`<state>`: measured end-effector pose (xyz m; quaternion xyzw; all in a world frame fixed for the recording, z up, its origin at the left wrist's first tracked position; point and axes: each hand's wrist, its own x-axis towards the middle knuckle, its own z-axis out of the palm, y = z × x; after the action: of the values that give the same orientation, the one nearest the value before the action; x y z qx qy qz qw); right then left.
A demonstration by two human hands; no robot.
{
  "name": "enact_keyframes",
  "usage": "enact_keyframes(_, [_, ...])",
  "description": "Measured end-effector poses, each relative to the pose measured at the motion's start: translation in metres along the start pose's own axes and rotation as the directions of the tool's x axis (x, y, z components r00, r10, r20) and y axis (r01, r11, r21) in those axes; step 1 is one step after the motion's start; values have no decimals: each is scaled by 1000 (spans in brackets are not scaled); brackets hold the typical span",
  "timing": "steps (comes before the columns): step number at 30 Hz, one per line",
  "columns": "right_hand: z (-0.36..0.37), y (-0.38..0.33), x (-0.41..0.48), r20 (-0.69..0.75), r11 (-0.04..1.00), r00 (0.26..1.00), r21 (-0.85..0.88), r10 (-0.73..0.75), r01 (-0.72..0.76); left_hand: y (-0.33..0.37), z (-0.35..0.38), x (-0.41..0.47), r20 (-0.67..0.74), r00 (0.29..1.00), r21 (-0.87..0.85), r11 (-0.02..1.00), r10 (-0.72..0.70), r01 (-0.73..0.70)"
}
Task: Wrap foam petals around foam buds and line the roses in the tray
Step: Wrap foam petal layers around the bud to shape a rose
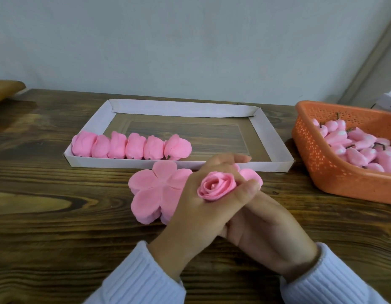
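Observation:
A pink foam rose [216,186] with its petals wrapped round the bud sits between my two hands, above the table. My left hand [196,207] curls round it from the left, fingers reaching over the top. My right hand [262,220] lies under the left one, and its thumb presses the rose's right side. Just behind my hands lies a stack of flat pink foam petals [155,189]. The white cardboard tray [275,145] holds a row of several finished roses [131,147] along its front left edge.
An orange perforated basket [321,163] at the right holds several pink foam buds [361,148] with dark stems. The wooden table [58,216] stretches to the left and front. A wall rises behind the tray. A brown object [6,89] sits at the far left.

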<state>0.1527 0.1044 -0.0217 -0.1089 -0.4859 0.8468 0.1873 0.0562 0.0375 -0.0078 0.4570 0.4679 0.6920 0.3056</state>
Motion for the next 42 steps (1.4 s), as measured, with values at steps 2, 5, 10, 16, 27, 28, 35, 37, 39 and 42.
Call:
enact_keyframes(2, [2,-4,-1,14,998,1000,67,-9,8,-1,-1,1,-19,1000,-1,1000,5,-5])
enact_keyframes(5, [-1,-4,0,15,998,1000,68,0,-1,1,1,-1,-2,999,-2,999,34,-34])
enact_keyframes(10, [-9,1,0,-2,999,999,-14,45,-45,2,-1,0,66,998,7,1000,-8,8])
enact_keyframes(16, [-4,-4,0,65,995,998,90,26,-32,3,0,-1,-10,998,13,998,65,-65])
enact_keyframes(27, [-6,-1,-1,104,1000,995,26,-3,1,4,-2,0,62,998,77,996,29,-34])
enact_keyframes(28, [-5,0,-1,92,999,995,42,-23,19,4,-3,1,45,999,49,998,27,-29])
enact_keyframes(35, [-4,1,-2,56,997,996,23,-71,70,4,-2,2,34,994,58,993,100,-102])
enact_keyframes(37, [-4,2,-2,39,997,997,21,-70,70,3,-2,2,13,994,51,993,106,-106])
enact_keyframes(39, [-3,4,-2,53,997,996,36,-72,71,3,-2,1,12,997,11,997,73,-74])
enact_keyframes(42, [-2,4,-2,59,997,996,37,-74,72,1,-4,1,26,999,-4,999,46,-46])
